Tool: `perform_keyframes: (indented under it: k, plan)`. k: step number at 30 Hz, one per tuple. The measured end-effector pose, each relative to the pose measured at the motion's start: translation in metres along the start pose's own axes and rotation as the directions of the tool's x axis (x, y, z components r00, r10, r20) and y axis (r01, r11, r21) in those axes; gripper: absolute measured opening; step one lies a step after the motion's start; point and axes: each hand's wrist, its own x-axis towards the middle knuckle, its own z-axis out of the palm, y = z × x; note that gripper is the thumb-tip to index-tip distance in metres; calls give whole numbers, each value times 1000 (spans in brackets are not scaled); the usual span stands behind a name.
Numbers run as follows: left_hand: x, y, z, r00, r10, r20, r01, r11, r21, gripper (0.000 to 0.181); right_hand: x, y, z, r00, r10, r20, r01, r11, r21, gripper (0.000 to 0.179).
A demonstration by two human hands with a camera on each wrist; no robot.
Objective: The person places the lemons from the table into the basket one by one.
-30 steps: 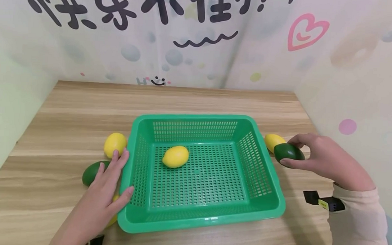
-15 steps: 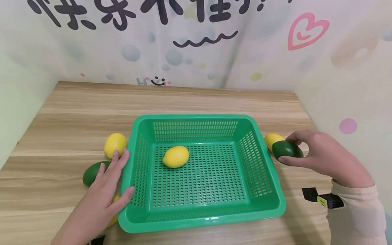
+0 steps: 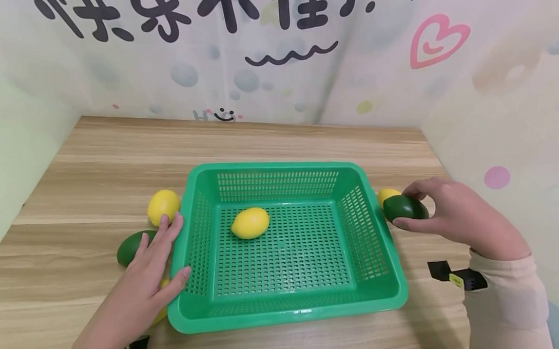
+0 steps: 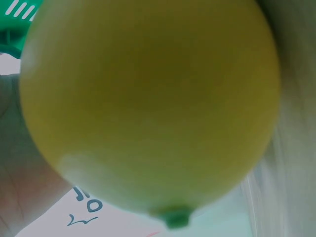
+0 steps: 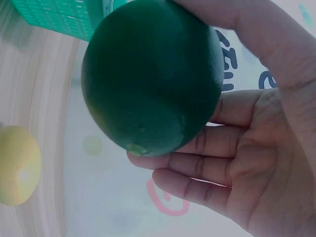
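My right hand (image 3: pixel 467 217) pinches a dark green lime (image 3: pixel 404 208) between thumb and fingers, beside the right rim of a green plastic basket (image 3: pixel 288 318). In the right wrist view, the lime (image 5: pixel 153 79) shows a small stem nub. Partly behind it in the head view lies a yellow lemon (image 3: pixel 387 196). My left hand (image 3: pixel 142 277) rests along the basket's left rim, fingers fairly straight. Close to it are a lemon (image 3: pixel 163 205), a second lime (image 3: pixel 131 247) and another lemon (image 3: pixel 161 314), mostly hidden under the hand. One lemon (image 3: pixel 250 223) lies inside the basket.
The basket stands on a wood-grain table (image 3: pixel 243 142). A printed white wall covering (image 3: pixel 287 87) closes off the back, and a pale side wall (image 3: pixel 517 131) stands close on the right. Close up in the left wrist view, a lemon (image 4: pixel 148 98) fills most of the frame.
My right hand, with the lime in it, has shifted slightly left and farther back, so the lime covers more of the lemon behind it. The left hand and basket stay put.
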Motion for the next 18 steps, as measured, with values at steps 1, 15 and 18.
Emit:
perform_keyframes:
  k: [1, 15, 18]
  plan:
    - [0, 0, 0, 1000, 0, 0, 0, 1000, -1, 81, 1, 0, 0, 1000, -9, -3, 9, 1000, -3, 33]
    - [1, -5, 0, 1000, 8, -9, -8, 1000, -5, 83, 10, -8, -2, 1000, 8, 9, -8, 999, 31, 34]
    - [2, -5, 0, 1000, 9, -10, -9, 1000, 1, 83, 11, -8, -1, 1000, -17, -2, 17, 999, 30, 33]
